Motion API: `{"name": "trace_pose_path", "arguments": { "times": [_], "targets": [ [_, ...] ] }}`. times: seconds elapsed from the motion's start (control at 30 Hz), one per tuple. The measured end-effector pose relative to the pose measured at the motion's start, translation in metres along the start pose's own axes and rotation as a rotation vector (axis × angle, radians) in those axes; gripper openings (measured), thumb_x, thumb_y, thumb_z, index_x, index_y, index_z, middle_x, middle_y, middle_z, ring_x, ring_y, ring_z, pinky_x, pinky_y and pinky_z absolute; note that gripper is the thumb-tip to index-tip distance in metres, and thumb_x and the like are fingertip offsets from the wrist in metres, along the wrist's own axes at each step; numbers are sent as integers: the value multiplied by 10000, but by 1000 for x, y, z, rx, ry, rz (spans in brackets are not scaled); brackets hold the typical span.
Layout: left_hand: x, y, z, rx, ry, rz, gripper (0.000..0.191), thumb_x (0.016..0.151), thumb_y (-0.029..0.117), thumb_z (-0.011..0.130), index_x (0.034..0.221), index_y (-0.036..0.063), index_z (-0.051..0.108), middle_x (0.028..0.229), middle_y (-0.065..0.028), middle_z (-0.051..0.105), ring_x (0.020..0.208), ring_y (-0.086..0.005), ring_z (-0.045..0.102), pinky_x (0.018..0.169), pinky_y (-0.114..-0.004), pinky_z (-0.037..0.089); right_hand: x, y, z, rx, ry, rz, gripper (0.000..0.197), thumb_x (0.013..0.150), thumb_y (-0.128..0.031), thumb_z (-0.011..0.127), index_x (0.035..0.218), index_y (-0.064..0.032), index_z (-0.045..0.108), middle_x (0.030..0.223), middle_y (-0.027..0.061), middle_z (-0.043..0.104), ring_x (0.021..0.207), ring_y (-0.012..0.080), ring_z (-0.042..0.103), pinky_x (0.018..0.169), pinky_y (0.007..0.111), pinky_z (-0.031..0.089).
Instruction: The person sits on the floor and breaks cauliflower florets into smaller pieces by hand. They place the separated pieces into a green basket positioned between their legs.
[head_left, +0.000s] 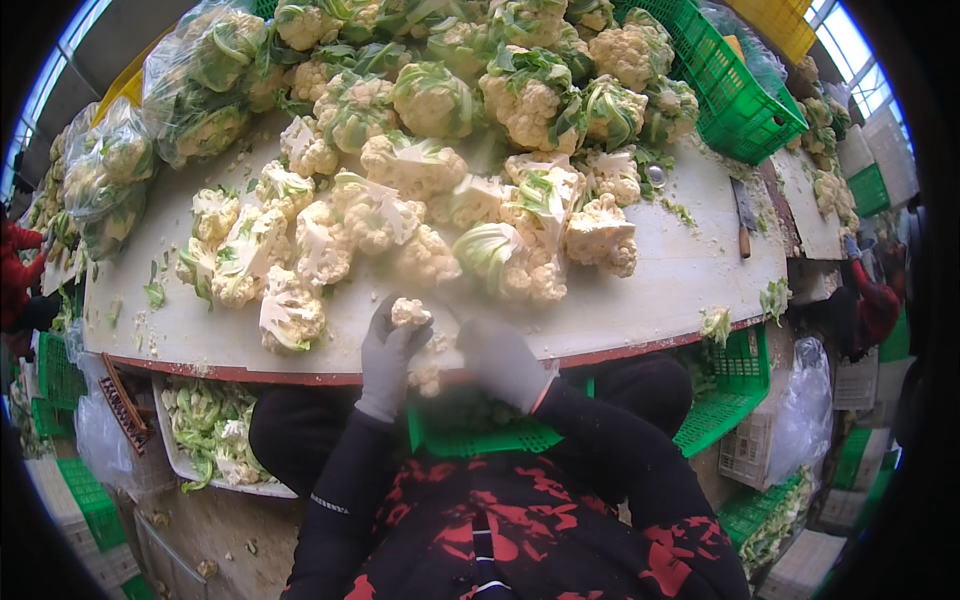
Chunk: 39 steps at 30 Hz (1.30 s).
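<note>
My left hand (390, 360), in a grey glove, holds a small cauliflower floret (410, 313) between thumb and fingers over the table's front edge. My right hand (504, 365), also gloved, is blurred by motion just right of it; whether it holds anything cannot be told. A loose floret (425, 381) shows below, between the two hands. Cut cauliflower pieces (291, 311) with pale stems lie on the white tabletop (667, 300) beyond my hands. A green crate (480, 444) stands at my lap under the table edge, its contents mostly in shadow.
Whole cauliflowers (431, 97) are heaped at the back, with bagged ones (112, 165) at left. A knife with a wooden handle (742, 217) lies at right near a green crate (735, 90). A white tub (277, 489) of trimmings stands lower left. Other people work at both sides.
</note>
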<state>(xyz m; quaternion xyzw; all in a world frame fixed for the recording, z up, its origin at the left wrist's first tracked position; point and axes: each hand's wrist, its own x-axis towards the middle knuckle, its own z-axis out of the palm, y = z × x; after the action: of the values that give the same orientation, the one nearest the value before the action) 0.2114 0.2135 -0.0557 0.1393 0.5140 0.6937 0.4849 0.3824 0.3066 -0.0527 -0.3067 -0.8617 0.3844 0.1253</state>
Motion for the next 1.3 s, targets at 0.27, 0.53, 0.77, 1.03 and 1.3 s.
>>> {"name": "trace_pose_path", "arguments": {
  "times": [0.27, 0.53, 0.77, 1.03, 1.3],
  "targets": [
    [-37, -6, 2, -111, -97, -70, 614, 1059, 324, 604, 1534, 16, 368, 1406, -159, 572, 1210, -275, 626, 1054, -427, 522, -37, -13, 55, 57, 6, 28, 170, 990, -150, 530, 915, -13, 597, 797, 255, 641, 756, 461, 637, 691, 534, 490],
    [-79, -8, -28, 118, -162, -200, 702, 1043, 330, 606, 1565, -43, 320, 1405, -159, 574, 1151, -226, 634, 969, -364, 541, -69, -3, 27, 413, -340, 108, 311, 1080, -309, 488, 1090, -38, 639, 774, 80, 659, 600, 190, 624, 550, 334, 509],
    [-56, -9, -45, 766, 53, 353, 498, 938, 38, 639, 1427, -12, 555, 1448, -169, 581, 1290, -261, 603, 1044, -360, 512, -40, 16, -2, -46, -5, 45, 263, 1047, -270, 507, 1072, -44, 640, 872, 191, 709, 739, 341, 697, 673, 419, 561],
    [75, 51, 12, 1445, -183, 912, 688, 832, 48, 699, 1487, 70, 489, 1516, -220, 474, 1319, -408, 526, 1104, -453, 454, -42, 29, 20, -122, -296, -15, 168, 963, -140, 563, 1014, 8, 623, 933, 180, 660, 788, 400, 664, 705, 489, 546],
    [69, 44, 18, 1464, -235, 738, 652, 808, 147, 808, 1387, 50, 525, 1481, -237, 458, 1206, -386, 576, 1026, -447, 499, 2, 11, -14, 274, 243, 167, 227, 1003, -195, 570, 1105, -7, 646, 942, 137, 685, 866, 247, 703, 695, 367, 550]
  ]
}}
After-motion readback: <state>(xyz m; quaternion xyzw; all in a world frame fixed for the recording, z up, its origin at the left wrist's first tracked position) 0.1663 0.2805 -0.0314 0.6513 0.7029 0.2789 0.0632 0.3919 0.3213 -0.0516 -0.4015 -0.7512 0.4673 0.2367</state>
